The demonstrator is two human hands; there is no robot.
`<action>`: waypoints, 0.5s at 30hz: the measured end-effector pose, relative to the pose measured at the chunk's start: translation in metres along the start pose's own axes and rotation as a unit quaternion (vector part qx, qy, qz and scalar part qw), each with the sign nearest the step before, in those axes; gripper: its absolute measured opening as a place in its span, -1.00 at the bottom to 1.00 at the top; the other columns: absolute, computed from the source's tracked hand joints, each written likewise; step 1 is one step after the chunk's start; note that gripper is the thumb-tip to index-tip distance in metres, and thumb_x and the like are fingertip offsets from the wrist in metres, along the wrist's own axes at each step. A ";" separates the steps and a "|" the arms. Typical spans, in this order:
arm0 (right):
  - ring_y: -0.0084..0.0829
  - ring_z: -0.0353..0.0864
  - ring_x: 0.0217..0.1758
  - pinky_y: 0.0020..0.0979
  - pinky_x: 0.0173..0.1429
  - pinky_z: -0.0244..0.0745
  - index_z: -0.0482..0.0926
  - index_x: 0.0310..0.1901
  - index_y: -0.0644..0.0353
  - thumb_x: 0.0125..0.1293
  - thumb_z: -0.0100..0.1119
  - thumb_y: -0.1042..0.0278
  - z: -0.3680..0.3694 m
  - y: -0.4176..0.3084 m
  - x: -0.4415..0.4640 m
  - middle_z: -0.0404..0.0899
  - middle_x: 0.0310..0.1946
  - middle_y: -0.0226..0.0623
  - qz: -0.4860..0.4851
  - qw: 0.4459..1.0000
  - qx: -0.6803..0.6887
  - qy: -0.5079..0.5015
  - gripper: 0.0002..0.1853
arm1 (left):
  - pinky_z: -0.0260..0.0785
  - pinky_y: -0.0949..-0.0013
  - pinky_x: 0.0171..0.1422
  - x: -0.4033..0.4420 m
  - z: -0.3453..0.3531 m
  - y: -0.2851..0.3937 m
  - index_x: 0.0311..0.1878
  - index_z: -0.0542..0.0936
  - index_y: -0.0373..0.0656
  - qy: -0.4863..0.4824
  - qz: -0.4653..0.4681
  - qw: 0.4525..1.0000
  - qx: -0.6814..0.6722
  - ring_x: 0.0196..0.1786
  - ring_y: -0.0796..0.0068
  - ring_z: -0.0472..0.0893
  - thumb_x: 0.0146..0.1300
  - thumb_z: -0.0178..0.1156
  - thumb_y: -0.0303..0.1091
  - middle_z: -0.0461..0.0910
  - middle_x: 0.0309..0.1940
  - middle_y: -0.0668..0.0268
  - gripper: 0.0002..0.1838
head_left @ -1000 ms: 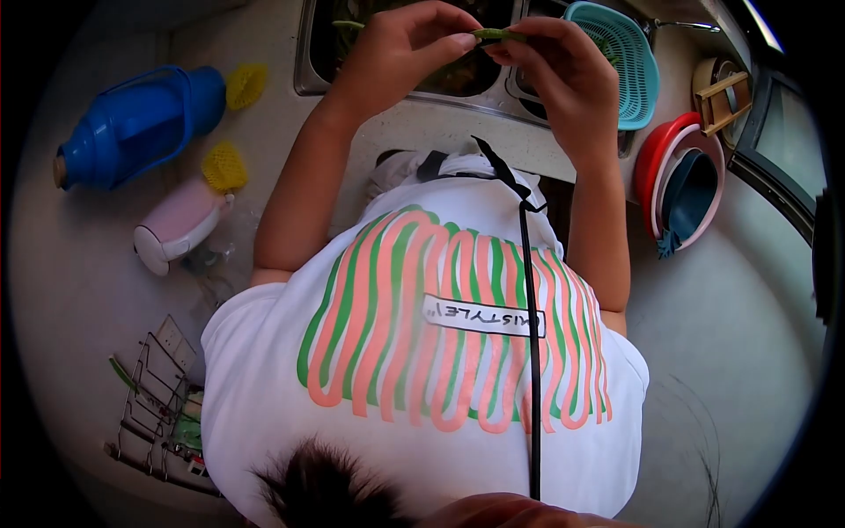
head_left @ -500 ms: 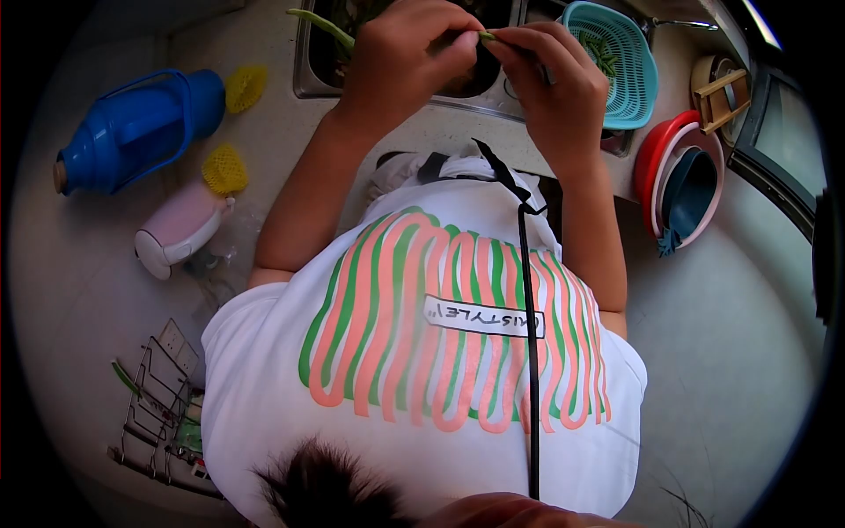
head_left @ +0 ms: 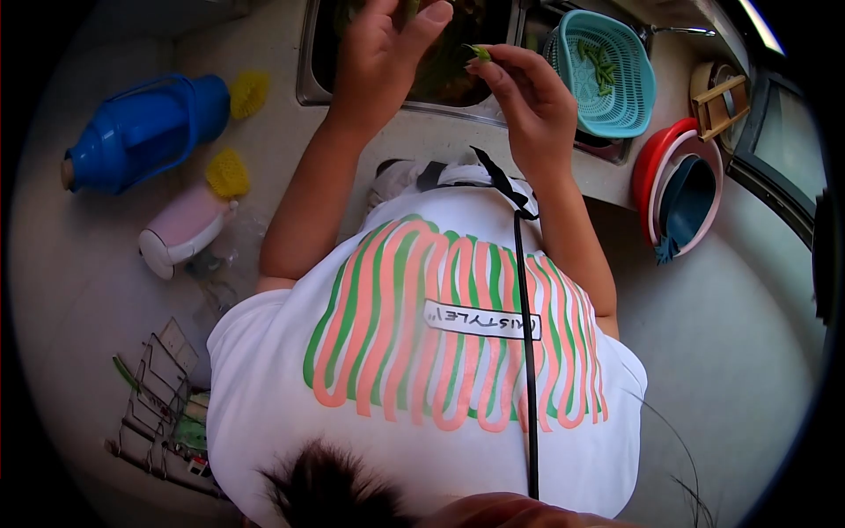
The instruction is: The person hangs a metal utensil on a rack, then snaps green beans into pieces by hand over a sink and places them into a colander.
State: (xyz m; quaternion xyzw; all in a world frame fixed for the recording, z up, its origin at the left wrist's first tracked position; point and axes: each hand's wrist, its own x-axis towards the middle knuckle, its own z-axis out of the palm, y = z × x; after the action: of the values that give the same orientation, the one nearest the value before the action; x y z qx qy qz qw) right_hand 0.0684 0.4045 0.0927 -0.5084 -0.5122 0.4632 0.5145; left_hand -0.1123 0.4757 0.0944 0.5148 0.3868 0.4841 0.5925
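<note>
My left hand is over the sink at the top of the view. Its thumb is stretched out, and a length of green bean shows between thumb and fingers; the rest of it is hidden. To the right, my right hand pinches a short green bean piece between thumb and fingertips, near the sink's right edge. Beside that hand sits a turquoise basket with several short green bean pieces in it. Dark, wet-looking contents in the sink are hard to make out.
On the left lie a blue thermos, two yellow mesh scrubbers and a pink-and-white kettle. A wire rack is at lower left. Nested basins stand at right, near a wooden item and a window frame.
My hands have moved apart, where before they met at the bean. The right hand has come away lower with a short piece. The left hand's thumb has spread.
</note>
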 end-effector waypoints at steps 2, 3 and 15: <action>-0.49 0.72 0.03 -0.53 0.16 0.57 0.62 0.11 0.34 0.48 0.22 0.52 -0.003 -0.004 0.002 0.73 -0.06 -0.27 -0.001 1.000 -0.007 0.002 -0.77 | 0.46 0.58 0.03 -0.003 0.005 0.004 0.09 0.65 -0.17 -0.014 0.024 0.997 0.071 -0.10 0.64 0.64 0.43 0.30 -0.21 0.68 -0.12 0.38 -0.71; -0.51 0.71 -0.04 -0.54 0.06 0.57 0.64 0.08 0.31 0.45 0.24 0.54 -0.003 -0.002 0.005 0.73 -0.09 -0.28 -0.027 0.999 -0.030 0.009 -0.78 | 0.46 0.60 0.01 -0.007 0.006 0.010 0.04 0.67 -0.17 -0.040 0.007 0.993 0.113 -0.13 0.66 0.63 0.41 0.32 -0.22 0.68 -0.15 0.39 -0.73; -0.25 0.69 -0.14 -0.34 -0.15 0.62 0.71 -0.03 0.19 0.24 0.33 0.64 -0.004 0.001 0.023 0.71 -0.14 -0.22 -0.235 0.944 -0.232 0.019 -0.73 | 0.51 0.53 -0.18 -0.008 0.004 0.026 -0.14 0.73 -0.17 -0.069 0.069 0.932 0.349 -0.31 0.56 0.68 0.30 0.37 -0.33 0.72 -0.36 0.34 -0.85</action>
State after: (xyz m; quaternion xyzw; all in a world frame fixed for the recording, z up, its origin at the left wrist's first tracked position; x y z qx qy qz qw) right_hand 0.0732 0.4271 0.0930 -0.4871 -0.7007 0.1880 0.4863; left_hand -0.1144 0.4669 0.1202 0.7464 0.4532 0.3220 0.3659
